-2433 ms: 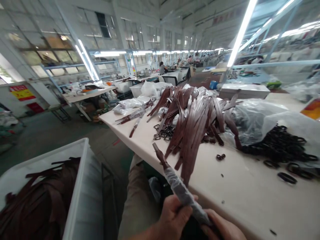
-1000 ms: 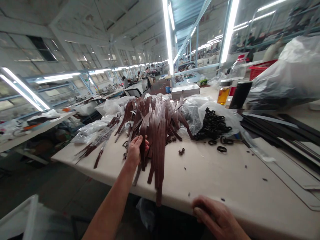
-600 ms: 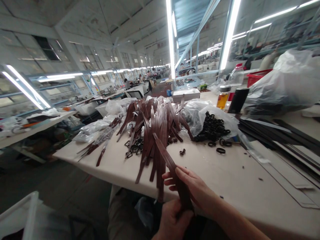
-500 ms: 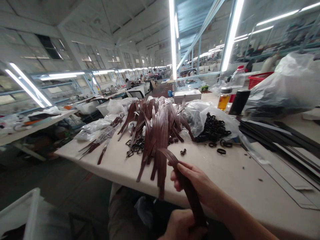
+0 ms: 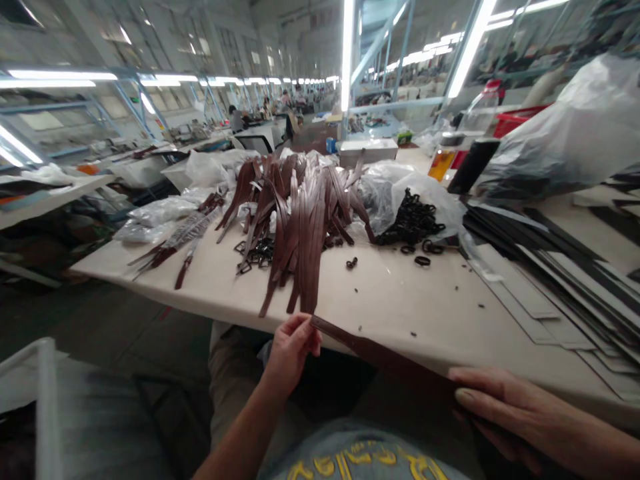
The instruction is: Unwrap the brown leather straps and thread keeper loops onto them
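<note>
A dark brown strap (image 5: 390,355) is stretched between my two hands at the table's front edge. Its narrow end is pinched in the fingers of my left hand (image 5: 290,350). My right hand (image 5: 510,403) grips the wider part, thumb on top, with the strap's far end hidden. Just beyond my left hand lies a pile of brown straps (image 5: 310,233), some hanging toward the front edge. Black buckles (image 5: 257,253) lie at the pile's left side, and black loops (image 5: 415,220) are heaped on a plastic bag to its right.
The pale table (image 5: 380,300) carries wrapped straps (image 5: 185,233) at left and flat dark and grey strips (image 5: 530,287) at right. Behind stand a white box (image 5: 367,153), an amber jar (image 5: 441,160), a black cylinder (image 5: 473,167) and a large plastic bag (image 5: 575,133). A white bin (image 5: 47,400) is lower left.
My left hand has moved up to the strap's narrow end. My right hand has gone right and down to its wider part. The strap now runs sideways, and the view has tilted down.
</note>
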### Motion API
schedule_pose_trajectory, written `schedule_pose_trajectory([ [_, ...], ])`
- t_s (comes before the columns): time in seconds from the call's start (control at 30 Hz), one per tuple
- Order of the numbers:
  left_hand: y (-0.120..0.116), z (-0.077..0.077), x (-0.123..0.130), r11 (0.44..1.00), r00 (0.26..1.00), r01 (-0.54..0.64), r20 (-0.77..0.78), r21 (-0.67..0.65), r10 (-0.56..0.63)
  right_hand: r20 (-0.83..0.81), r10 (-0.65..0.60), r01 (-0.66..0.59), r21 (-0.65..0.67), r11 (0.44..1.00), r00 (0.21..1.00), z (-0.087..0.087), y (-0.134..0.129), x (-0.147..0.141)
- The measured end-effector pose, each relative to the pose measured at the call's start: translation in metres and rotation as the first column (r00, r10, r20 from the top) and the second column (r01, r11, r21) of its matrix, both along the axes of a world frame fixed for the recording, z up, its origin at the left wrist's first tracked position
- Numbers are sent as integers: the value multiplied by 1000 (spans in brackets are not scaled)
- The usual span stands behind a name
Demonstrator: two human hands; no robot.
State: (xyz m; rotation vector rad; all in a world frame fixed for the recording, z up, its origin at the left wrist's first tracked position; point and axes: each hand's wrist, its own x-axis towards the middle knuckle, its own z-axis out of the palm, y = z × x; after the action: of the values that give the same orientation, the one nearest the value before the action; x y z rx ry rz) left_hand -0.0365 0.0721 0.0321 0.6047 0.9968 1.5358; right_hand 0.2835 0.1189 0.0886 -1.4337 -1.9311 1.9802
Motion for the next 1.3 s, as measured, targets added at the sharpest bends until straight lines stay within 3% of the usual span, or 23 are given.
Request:
schedule_pose_trajectory([
  [0.17,-3,7,4,991,993,72,-84,-110,-81,-38,-47,40,-163,986,998,-16,-13,6],
  [0.3,0,15,2,991,988,24,-147,-131,-44,-88,-81,62,-196,979,993,-30,-15,6],
  [0.4,2,20,-6,980,936,98,-318,-174,-150,-107,-86,65,-191,980,991,-35,-17,12],
  [0.5,5,23,-8,959,856,162,-450,-233,-254,-114,-31,19,-105,994,993,-36,-17,14],
  [0.57,6,22,-1,950,834,187,-471,-251,-289,-85,45,-38,81,996,995,-35,-15,8],
  [0.63,6,19,13,944,830,206,-466,-256,-307,-27,87,-73,333,940,996,-36,-14,-7],
  [0.73,3,13,40,940,844,211,-436,-267,-313,21,66,-65,630,774,998,-43,-13,-40],
  [0.83,1,8,57,945,881,192,-378,-265,-285,17,59,-49,807,589,998,-52,-14,-69],
  [0.9,0,7,60,949,900,180,-346,-259,-265,0,48,-24,865,502,999,-57,-14,-79],
  [1.13,2,9,59,944,908,178,-323,-277,-265,14,3,-14,918,396,1000,-69,-11,-82],
  [1.3,6,12,62,940,927,186,-266,-286,-264,3,38,-18,921,388,999,-65,-6,-82],
])
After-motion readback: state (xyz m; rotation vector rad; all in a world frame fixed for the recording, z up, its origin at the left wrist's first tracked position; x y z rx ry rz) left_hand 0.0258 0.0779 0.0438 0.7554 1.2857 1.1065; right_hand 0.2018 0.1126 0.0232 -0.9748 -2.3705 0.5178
